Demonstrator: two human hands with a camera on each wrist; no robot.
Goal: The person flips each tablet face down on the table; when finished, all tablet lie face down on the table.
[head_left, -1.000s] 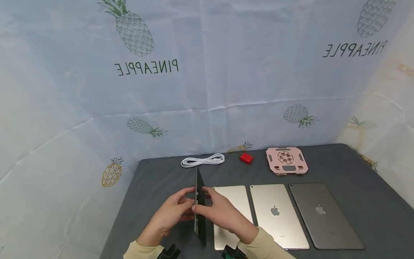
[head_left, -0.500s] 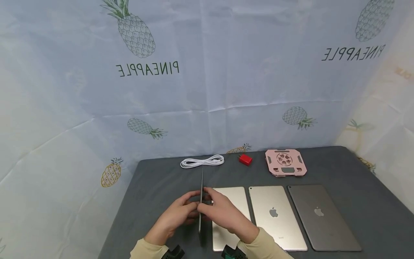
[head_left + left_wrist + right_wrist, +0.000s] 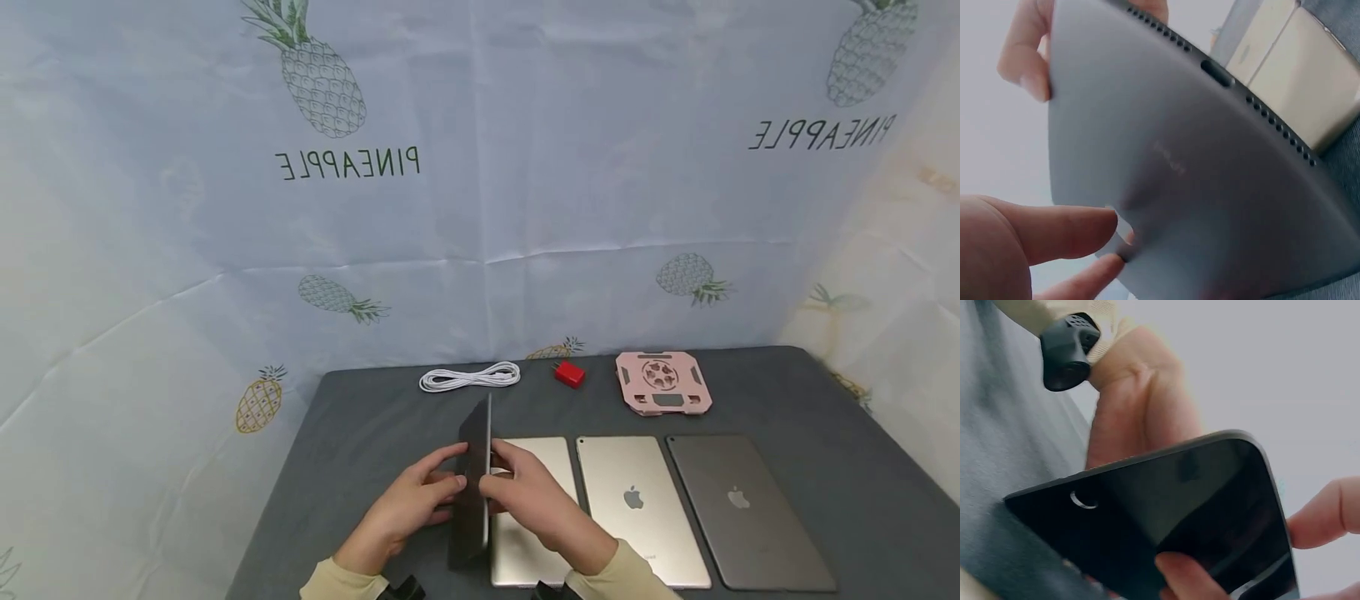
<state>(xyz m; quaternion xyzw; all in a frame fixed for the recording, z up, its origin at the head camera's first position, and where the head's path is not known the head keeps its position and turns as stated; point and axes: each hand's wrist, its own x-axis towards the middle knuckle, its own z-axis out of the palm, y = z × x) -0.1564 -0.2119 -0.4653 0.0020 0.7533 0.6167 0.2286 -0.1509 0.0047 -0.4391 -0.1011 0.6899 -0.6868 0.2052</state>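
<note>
A dark grey tablet (image 3: 471, 521) stands on edge between my two hands, its back turned left in the head view. My right hand (image 3: 536, 496) pinches its right edge, the thumb on the near side. In the right wrist view a right fingertip (image 3: 1188, 575) lies against the black screen (image 3: 1135, 519). My left hand (image 3: 408, 504) touches the tablet's back from the left. The left wrist view shows its fingers (image 3: 1072, 231) fairly straight, tips by the shiny logo (image 3: 1124, 230). Speaker holes and a charging port (image 3: 1217, 74) line the tablet's edge.
To the right lie a gold tablet (image 3: 551, 467), a second gold tablet (image 3: 641, 529) and a grey tablet (image 3: 750, 521), the last two showing apple logos. Behind are a coiled white cable (image 3: 468, 377), a red plug adapter (image 3: 569, 374) and a pink folding stand (image 3: 663, 383) on the grey tabletop (image 3: 330, 433).
The upright tablet has turned and shifted right, from showing its right side, through edge-on, to showing its back on the left. Both hands have moved slightly right with it.
</note>
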